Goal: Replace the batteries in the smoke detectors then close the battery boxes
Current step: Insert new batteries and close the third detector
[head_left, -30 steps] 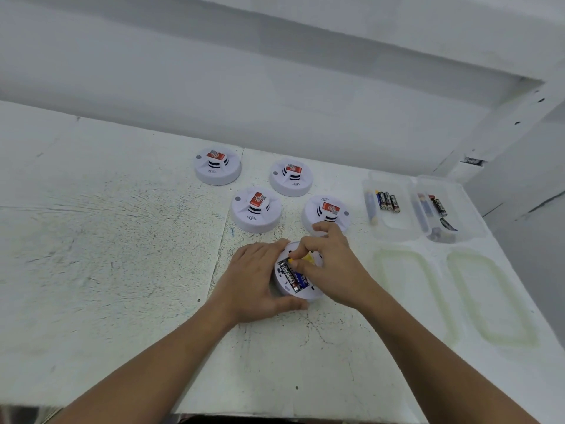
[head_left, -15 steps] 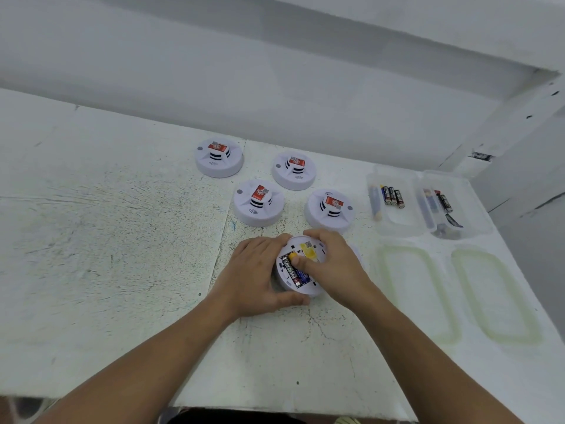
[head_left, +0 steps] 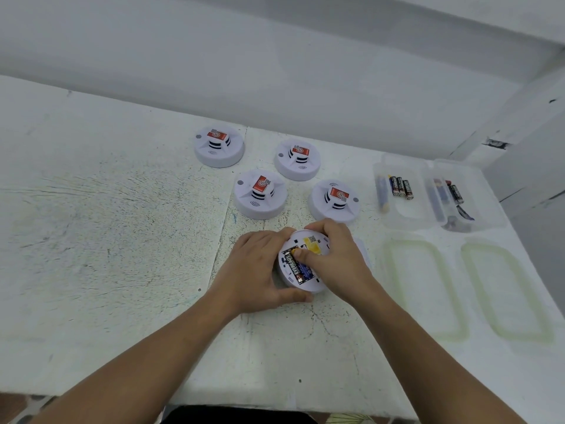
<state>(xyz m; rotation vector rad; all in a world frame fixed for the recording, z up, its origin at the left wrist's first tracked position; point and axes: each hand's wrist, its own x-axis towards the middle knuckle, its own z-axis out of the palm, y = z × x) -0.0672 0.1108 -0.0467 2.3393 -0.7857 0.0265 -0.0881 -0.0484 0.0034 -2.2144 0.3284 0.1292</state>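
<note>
Surface: white painted worktable (head_left: 107, 240), scuffed and speckled. Two yellowish oval rings (head_left: 425, 289) mark its right side. Plain white wall (head_left: 275, 71) behind.

White round plastic smoke detector (head_left: 308, 287) lies back-up at the table's front middle, its battery bay uncovered and a black battery (head_left: 295, 267) seated in it. Left hand (head_left: 256, 270) grips its left rim. Right hand (head_left: 336, 261) curls over the far rim, thumb on the battery.

Four more white detectors (head_left: 260, 194) sit beyond, face-up. Two clear plastic boxes (head_left: 397, 215) holding loose batteries (head_left: 400, 186) stand far right.
</note>
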